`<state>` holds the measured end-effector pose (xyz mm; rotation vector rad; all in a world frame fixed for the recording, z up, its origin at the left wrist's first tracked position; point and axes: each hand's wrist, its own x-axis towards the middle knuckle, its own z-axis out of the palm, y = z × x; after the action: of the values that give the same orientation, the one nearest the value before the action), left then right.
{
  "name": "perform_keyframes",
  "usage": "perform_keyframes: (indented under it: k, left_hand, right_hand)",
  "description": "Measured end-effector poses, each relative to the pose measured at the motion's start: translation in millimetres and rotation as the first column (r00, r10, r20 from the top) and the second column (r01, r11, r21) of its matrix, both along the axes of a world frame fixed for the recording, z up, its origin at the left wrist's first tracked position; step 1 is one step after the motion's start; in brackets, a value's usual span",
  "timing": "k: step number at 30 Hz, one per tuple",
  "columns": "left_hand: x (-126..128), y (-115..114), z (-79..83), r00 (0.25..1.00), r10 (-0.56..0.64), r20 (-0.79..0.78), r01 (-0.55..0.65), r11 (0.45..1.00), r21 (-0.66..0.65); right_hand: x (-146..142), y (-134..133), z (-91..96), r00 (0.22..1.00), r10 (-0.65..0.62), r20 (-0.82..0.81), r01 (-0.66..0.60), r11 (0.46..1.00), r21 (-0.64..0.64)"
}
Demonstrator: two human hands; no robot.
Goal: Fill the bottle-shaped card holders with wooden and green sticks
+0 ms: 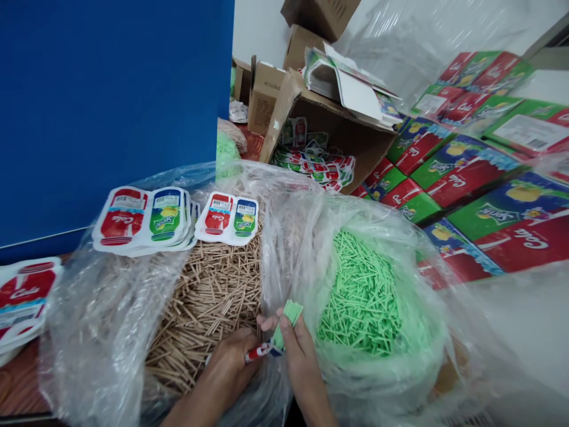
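A small bundle of green sticks stood low in the middle of the view, between two plastic bags and just above the gap between them. The right hand grasped this bundle with thumb and fingers closed around it. The left hand pinched a small printed card, red, white and blue, which touched the lower end of the bundle.

To the right of the hands, a clear bag was full of loose green sticks. To the left, another clear bag held brown wooden sticks. Two stacks of printed cards lay on top of the brown sticks. Further back, a tipped cardboard box had more cards inside. Flat printed cartons, red and green, covered the right side. A blue board stood behind on the left.
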<state>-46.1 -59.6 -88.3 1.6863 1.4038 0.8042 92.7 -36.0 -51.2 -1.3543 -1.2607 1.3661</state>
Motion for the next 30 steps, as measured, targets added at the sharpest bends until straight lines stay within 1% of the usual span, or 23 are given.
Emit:
perform_keyframes:
  k: [3, 5, 7, 8, 10, 11, 12, 13, 14, 15, 16, 17, 18, 20, 21, 24, 25, 26, 27, 28, 29, 30]
  left_hand:
    - [-8, 3, 6.2, 0.993, 0.031, 0.118, -0.017, 0.993, -0.113]
    - [-16, 5, 12.5, 0.979, 0.062, 0.195, -0.022, 0.979, -0.2]
    - [-22, 7, 20.3, 0.963, 0.074, 0.26, -0.003, 0.965, -0.263]
    - [-24, 7, 24.7, 0.954, 0.075, 0.291, 0.012, 0.958, -0.286]
    - [-27, 8, 33.9, 0.939, 0.076, 0.337, 0.029, 0.954, -0.297]
    - [-29, 8, 38.2, 0.934, 0.077, 0.348, 0.027, 0.958, -0.286]
    - [-31, 8, 42.0, 0.932, 0.08, 0.354, 0.018, 0.964, -0.265]
    - [-32, 8, 44.9, 0.931, 0.076, 0.358, 0.012, 0.972, -0.236]
    - [-35, 9, 46.9, 0.932, 0.064, 0.357, 0.01, 0.979, -0.202]
    - [-37, 8, 47.7, 0.935, 0.048, 0.352, 0.014, 0.985, -0.173]
    - [-40, 8, 47.5, 0.937, 0.031, 0.347, 0.023, 0.988, -0.151]
    - [-43, 7, 46.4, 0.942, 0.016, 0.337, 0.03, 0.991, -0.132]
    - [-46, 7, 44.8, 0.947, 0.001, 0.323, 0.037, 0.993, -0.112]
    - [-50, 4, 41.5, 0.953, -0.009, 0.302, 0.036, 0.996, -0.084]
    - [-52, 3, 40.5, 0.955, -0.013, 0.296, 0.036, 0.997, -0.072]
    - [-55, 1, 41.4, 0.961, -0.032, 0.273, 0.047, 0.998, -0.048]
    - [-56, 0, 42.6, 0.965, -0.026, 0.262, 0.042, 0.998, -0.054]
    - [-57, -1, 43.9, 0.965, 0.0, 0.262, 0.02, 0.997, -0.075]
    - [-59, -1, 45.0, 0.958, 0.046, 0.282, -0.013, 0.993, -0.117]
    - [-61, -2, 46.0, 0.943, 0.1, 0.318, -0.047, 0.984, -0.172]
    - [-64, -3, 46.8, 0.917, 0.154, 0.367, -0.074, 0.972, -0.225]
    - [-67, -3, 47.8, 0.884, 0.199, 0.422, -0.09, 0.96, -0.264]
  right_hand:
    - [2, -4, -1.3, 1.0, 0.025, 0.015, -0.023, 0.997, -0.075]
    - [4, -10, -2.6, 0.997, 0.07, 0.012, -0.069, 0.995, -0.076]
    - [7, -14, -3.5, 0.991, 0.134, -0.025, -0.134, 0.991, -0.024]
    - [8, -16, -3.3, 0.984, 0.167, -0.055, -0.166, 0.986, 0.023]
    - [11, -16, -1.1, 0.967, 0.226, -0.115, -0.206, 0.965, 0.164]
    - [13, -15, 1.1, 0.962, 0.247, -0.118, -0.212, 0.944, 0.252]
    - [14, -13, 3.8, 0.96, 0.266, -0.082, -0.225, 0.914, 0.336]
    - [16, -11, 7.1, 0.955, 0.297, 0.0, -0.271, 0.872, 0.407]
    - [18, -9, 10.6, 0.936, 0.333, 0.116, -0.349, 0.822, 0.45]
    - [19, -7, 14.2, 0.901, 0.365, 0.235, -0.434, 0.771, 0.466]
    - [20, -6, 17.7, 0.866, 0.378, 0.329, -0.497, 0.731, 0.468]
    - [21, -4, 20.8, 0.844, 0.372, 0.386, -0.528, 0.703, 0.476]
    - [20, -3, 23.7, 0.841, 0.351, 0.412, -0.531, 0.685, 0.5]
    - [18, 0, 28.5, 0.851, 0.297, 0.434, -0.509, 0.675, 0.535]
    - [16, 1, 30.3, 0.836, 0.295, 0.462, -0.527, 0.665, 0.529]
    - [11, 4, 32.1, 0.762, 0.359, 0.539, -0.628, 0.61, 0.482]
    - [10, 5, 30.6, 0.771, 0.371, 0.517, -0.622, 0.613, 0.487]
    - [8, 5, 27.6, 0.805, 0.372, 0.462, -0.583, 0.639, 0.502]
    - [6, 4, 23.2, 0.853, 0.364, 0.375, -0.518, 0.684, 0.514]
    - [2, 3, 17.6, 0.904, 0.338, 0.262, -0.427, 0.749, 0.507]
    - [-3, 2, 11.3, 0.938, 0.315, 0.145, -0.346, 0.813, 0.467]
    - [-10, 0, 4.9, 0.945, 0.323, 0.053, -0.316, 0.858, 0.405]
